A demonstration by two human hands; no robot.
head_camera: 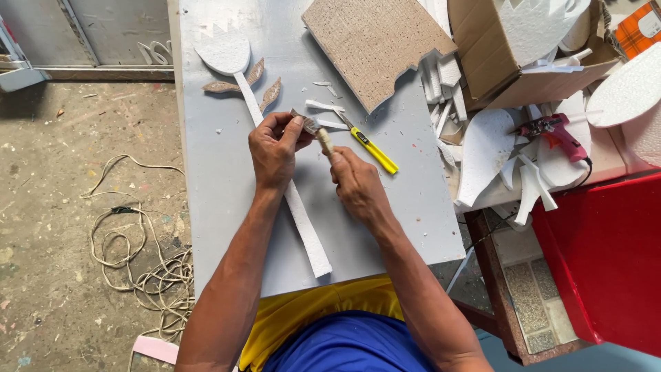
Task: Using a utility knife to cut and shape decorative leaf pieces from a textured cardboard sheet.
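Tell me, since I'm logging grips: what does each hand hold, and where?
Right hand holds a brush by its handle; left hand pinches the bristle end over the foam flower.

The right hand (354, 184) grips a paintbrush (313, 131). The left hand (274, 148) pinches its bristles above a white foam flower cutout (227, 55) on a grey board (406, 207).

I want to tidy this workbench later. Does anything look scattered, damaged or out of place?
Yes. White foam offcuts lie strewn along the table's right edge. The brown foam board has a ragged, cut-away lower edge. A yellow utility knife lies loose beside the right hand. A cord is tangled on the floor.
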